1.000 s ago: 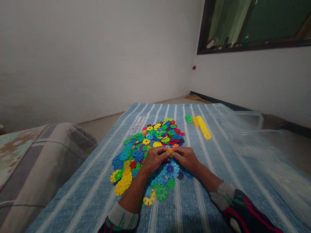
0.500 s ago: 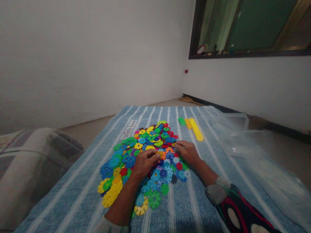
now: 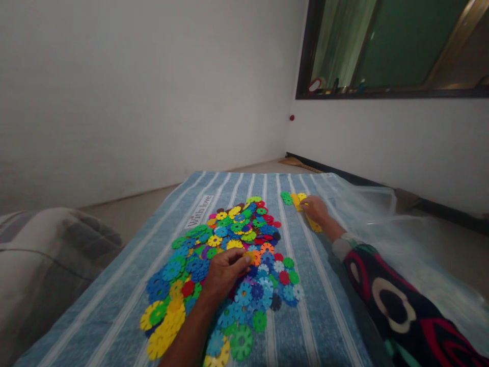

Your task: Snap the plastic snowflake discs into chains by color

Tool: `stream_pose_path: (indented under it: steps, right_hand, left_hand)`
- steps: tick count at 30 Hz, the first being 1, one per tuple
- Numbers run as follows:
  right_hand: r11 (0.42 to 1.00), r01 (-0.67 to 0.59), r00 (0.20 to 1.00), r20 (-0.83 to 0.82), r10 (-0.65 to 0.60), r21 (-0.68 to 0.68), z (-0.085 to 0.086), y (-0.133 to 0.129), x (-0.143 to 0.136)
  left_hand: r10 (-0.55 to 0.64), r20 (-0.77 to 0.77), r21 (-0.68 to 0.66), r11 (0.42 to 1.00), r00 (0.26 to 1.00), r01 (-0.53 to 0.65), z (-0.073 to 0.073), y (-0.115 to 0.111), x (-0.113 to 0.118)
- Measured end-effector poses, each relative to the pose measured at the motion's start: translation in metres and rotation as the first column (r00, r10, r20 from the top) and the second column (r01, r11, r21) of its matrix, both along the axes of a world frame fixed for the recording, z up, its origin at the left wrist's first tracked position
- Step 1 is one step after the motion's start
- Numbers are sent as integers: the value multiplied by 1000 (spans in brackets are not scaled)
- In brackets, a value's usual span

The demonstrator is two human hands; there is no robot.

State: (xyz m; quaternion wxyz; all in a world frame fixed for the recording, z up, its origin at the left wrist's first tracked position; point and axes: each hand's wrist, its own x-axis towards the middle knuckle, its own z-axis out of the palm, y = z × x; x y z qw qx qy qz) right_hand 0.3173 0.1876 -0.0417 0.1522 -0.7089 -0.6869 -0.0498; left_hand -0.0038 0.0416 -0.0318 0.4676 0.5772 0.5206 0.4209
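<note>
My left hand (image 3: 225,270) pinches an orange-yellow snowflake disc (image 3: 249,258) between thumb and fingers, over the big pile of notched plastic discs (image 3: 244,293). Farther right, my right hand (image 3: 318,209) is closed at the orange-yellow row of discs (image 3: 296,202), its fingertips on an orange-yellow disc. It partly covers the longer yellow row (image 3: 314,225). A short green row (image 3: 286,198) lies just left of the orange-yellow one.
Blue striped cloth (image 3: 328,306) covers the table. Clear plastic containers (image 3: 385,204) stand along its right side. A "With love" label (image 3: 200,211) lies left of the pile. A fabric-covered seat (image 3: 57,275) is at the left.
My right hand has moved from the pile's right edge, out and away, to the orange-yellow row, carrying an orange-yellow disc. My left hand keeps its disc over the pile. The view has tilted slightly.
</note>
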Motion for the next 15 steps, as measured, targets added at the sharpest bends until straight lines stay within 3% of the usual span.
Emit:
stream_pose_path:
  steps: [7, 15]
  right_hand:
    - [995, 25, 993, 115, -14, -96, 0, 8, -6]
    - [997, 47, 993, 114, -39, -67, -7, 7, -5]
  left_hand:
    - [-3, -10, 3, 1000, 1000, 3, 3, -1, 1]
    - [-7, -44, 15, 1000, 999, 8, -1, -1, -1]
